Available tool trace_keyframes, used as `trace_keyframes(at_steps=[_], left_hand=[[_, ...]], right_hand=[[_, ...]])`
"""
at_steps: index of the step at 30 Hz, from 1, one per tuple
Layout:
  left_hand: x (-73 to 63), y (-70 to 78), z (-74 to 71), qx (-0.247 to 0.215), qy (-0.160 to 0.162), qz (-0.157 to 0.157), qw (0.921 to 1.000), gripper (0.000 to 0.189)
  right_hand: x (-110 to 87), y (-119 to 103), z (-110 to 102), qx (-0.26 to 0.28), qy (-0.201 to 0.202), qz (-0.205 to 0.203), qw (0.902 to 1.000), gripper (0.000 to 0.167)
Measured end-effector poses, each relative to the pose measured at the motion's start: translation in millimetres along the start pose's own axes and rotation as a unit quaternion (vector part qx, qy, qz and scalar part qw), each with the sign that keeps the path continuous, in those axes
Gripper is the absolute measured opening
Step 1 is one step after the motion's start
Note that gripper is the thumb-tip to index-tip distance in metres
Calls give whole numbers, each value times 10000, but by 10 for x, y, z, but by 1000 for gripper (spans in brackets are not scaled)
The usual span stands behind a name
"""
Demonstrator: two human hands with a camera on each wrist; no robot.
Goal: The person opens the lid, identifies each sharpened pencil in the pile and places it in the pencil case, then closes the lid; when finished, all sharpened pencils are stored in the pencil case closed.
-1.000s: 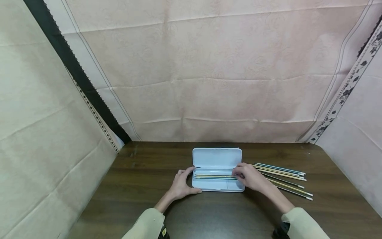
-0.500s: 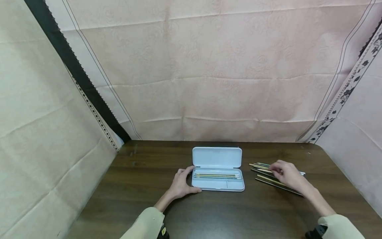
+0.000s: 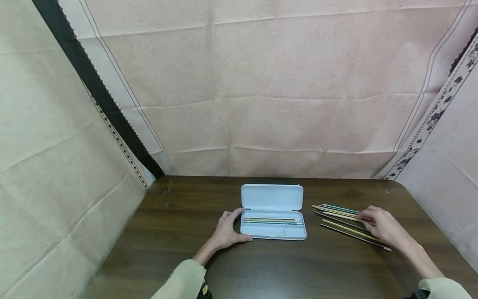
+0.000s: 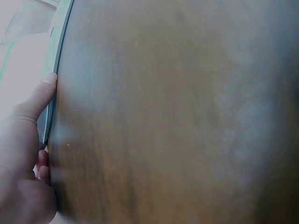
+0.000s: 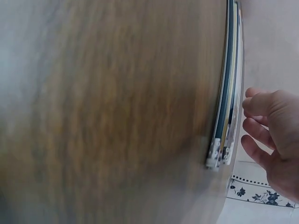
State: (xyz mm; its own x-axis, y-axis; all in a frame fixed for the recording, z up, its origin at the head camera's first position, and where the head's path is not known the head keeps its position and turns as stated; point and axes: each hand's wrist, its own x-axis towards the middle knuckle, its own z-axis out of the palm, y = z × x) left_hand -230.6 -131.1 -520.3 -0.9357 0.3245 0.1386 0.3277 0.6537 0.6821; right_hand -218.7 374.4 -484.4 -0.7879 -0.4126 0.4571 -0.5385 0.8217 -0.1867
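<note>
A light blue pencil case (image 3: 271, 197) stands with its lid raised on the table. Several pencils (image 3: 271, 220) lie in its long compartment. My left hand (image 3: 228, 232) grips the case's left end, thumb at the front edge and fingers at the back; in the left wrist view the thumb (image 4: 44, 91) presses along the case's side. Right of the case, several loose pencils (image 3: 343, 227) lie fanned out, dark, yellow and blue. My right hand (image 3: 384, 226) is over their eraser ends, fingers loosely bent. In the right wrist view its fingertips (image 5: 251, 103) are close beside the pencils, none visibly held.
The brown wooden table (image 3: 276, 265) has a pale cloth wall (image 3: 261, 104) behind it and cloth on both sides. A small divided section (image 3: 293, 231) takes up the case's front right corner.
My right hand has left the pencil case and moved right to the eraser ends of the loose pencils. The left hand has stayed on the case.
</note>
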Motion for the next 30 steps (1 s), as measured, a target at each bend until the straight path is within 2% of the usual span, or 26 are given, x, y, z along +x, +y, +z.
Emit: trace_keyframes(at_steps=[13,22,30], left_hand=[[5,-5,4,-9,-7,-32,10000,93],[3,-17,6,-10,13,30,10000,94],[-4,5,-6,-32,11,24,10000,93]], right_hand=[[-79,86,2,-97,-2,29,9999,31],[-88,124,39,-129,242,-146,9995,34],[-94,136,55,-87,145,-60,9998,34]])
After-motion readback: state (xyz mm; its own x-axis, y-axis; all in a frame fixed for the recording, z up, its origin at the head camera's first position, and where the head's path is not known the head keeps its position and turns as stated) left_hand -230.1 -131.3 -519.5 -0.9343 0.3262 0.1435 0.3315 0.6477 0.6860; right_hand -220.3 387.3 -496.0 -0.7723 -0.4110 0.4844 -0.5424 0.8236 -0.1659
